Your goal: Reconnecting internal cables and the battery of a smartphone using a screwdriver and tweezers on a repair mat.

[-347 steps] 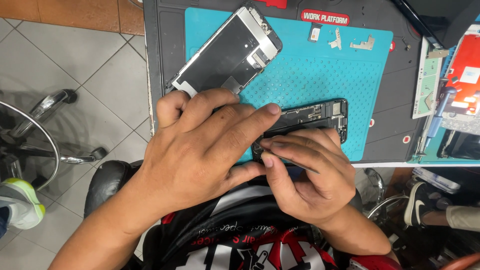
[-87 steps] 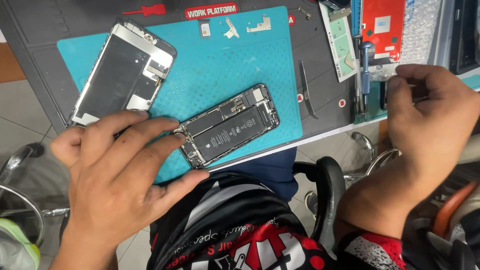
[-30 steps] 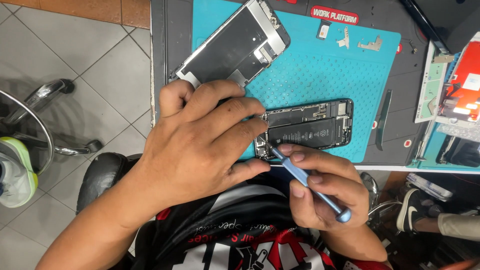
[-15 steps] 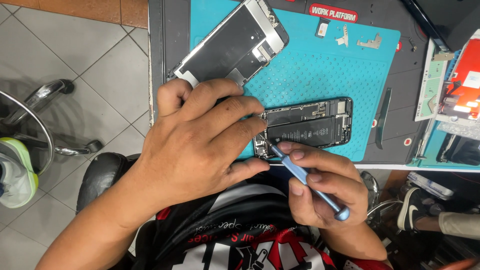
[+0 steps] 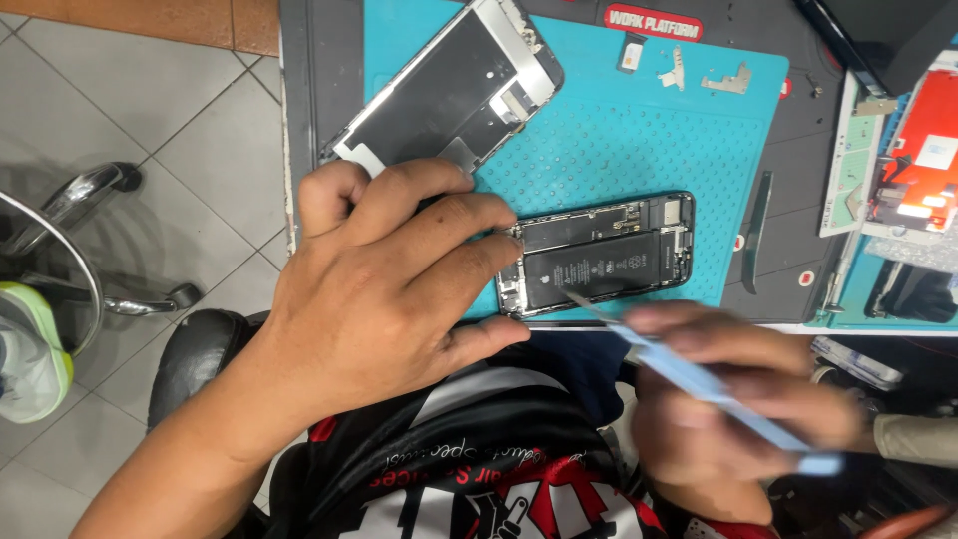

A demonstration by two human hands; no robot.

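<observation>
An opened phone body with its black battery showing lies on the teal work mat near the table's front edge. My left hand rests flat beside it, fingertips pressing on the phone's left end. My right hand, blurred by motion, holds a thin light-blue tool like a pen; its metal tip sits at the phone's lower edge. The detached screen panel lies face down on the mat's upper left.
Small metal brackets lie at the mat's top. Black tweezers sit right of the mat. A red-and-white phone part rests on another mat at far right. A chair base stands on the tiled floor at left.
My right hand with the blue tool has shifted right and away slightly, now blurred. Earlier it reached off to the right and came back with the tool. My left hand stays on the phone.
</observation>
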